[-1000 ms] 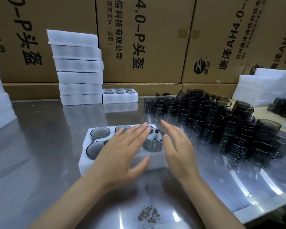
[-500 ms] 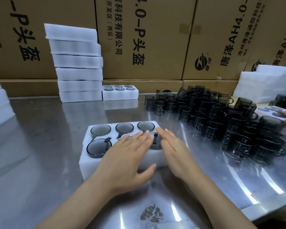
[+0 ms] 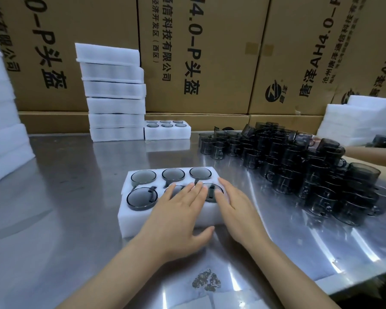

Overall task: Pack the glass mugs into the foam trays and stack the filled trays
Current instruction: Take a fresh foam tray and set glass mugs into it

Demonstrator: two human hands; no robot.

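- A pile of white foam (image 3: 2,121) runs off the left edge, so I can't see how wide it is.
- Next along, a stack of foam trays (image 3: 114,94) stands at the back of the steel tabletop (image 3: 60,219); only their side walls face me, so what is in them is hidden.
- Touching the foot of that stack on its right is a single filled tray (image 3: 167,130), with the rims of six mugs showing in its top.
- Nearer me, in the middle, lies the foam tray (image 3: 165,216) being packed. Dark glass mugs (image 3: 143,176) sit in its pockets: three rims show clear in the far row and one at the near left.
- The left hand (image 3: 178,217) lies flat, fingers straight, across the near middle pocket, gripping nothing; it covers most of the mug under it.
- The right hand (image 3: 232,206) is flat too, fingers straight and released, pressing at the near right mug, whose handle shows between the two hands.
- A worn, dull patch (image 3: 206,281) marks the tabletop close to me, and light streaks glare off the metal to the right.
- A heap of loose mugs (image 3: 299,166) crowds the right side, several layers deep; single ones are hard to pick out.
- Another person's forearm (image 3: 370,155) comes in from the right edge, blurred; its hand is behind the heap.
- More white foam (image 3: 363,119) is piled at the far right, cut off by the edge.
- Printed cardboard cartons (image 3: 210,52) wall off the whole back.
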